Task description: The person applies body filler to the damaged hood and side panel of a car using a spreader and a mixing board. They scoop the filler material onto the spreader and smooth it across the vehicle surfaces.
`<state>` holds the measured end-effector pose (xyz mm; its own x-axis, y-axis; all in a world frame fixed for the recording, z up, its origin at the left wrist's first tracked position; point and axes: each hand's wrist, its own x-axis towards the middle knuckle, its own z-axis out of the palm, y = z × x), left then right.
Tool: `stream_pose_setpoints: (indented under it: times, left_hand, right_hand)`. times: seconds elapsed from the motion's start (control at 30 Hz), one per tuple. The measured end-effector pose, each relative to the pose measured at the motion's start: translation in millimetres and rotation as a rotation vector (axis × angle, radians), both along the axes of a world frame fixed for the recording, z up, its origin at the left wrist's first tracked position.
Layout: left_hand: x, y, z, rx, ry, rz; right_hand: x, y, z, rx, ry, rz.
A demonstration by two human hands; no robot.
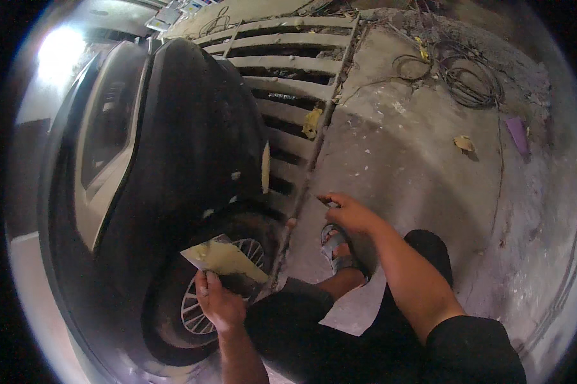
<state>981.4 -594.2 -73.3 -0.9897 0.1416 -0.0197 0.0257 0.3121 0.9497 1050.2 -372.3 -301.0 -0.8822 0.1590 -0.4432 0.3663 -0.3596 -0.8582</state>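
Note:
My left hand is closed on the near edge of a flat, thin board, its thumb on top. Pale yellowish paste-like stuff covers the board's left part, and its right corner looks dark. The board is held in front of the spoked wheel of a dark car. Over the concrete, above my sandalled foot, my right hand has its fingers bent together. A small, thin dark piece shows at the fingertips, too little to name. Small pale patches mark the car's body near the wheel arch.
A slatted concrete grating with open gaps runs beside the car. Coiled cable lies at the far right, near a purple piece and a yellowish scrap. A yellow crumpled scrap rests by the grating's edge.

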Motion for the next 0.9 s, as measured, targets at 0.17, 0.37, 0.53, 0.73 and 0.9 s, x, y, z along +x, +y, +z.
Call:
stream_pose_setpoints:
  times: [0.17, 0.37, 0.53, 0.73, 0.9]
  left_hand:
    - [4.5, -0.7, 1.6, -0.394, 0.079, 0.042]
    - [-23.3, -21.4, -43.6, -0.27, -0.107, 0.181]
    - [-40.1, -21.5, -84.0, -0.59, 0.043, 0.185]
    - [-52.2, -30.7, -89.6, -0.266, -0.099, 0.349]
    - [-65.4, -12.4, -76.3, -1.367, 0.517, 0.028]
  right_hand:
    - [-12.3, -18.6, -32.5, -0.013, -0.048, 0.033]
    - [-52.5, -22.1, -35.1, -0.29, -0.137, 0.111]
    - [-99.7, -47.0, -50.4, -0.771, -0.201, 0.0]
    - [-145.3, -85.1, -58.0, -1.081, -0.172, -0.139]
    - [-161.8, -87.5, -37.8, -0.977, -0.242, -0.178]
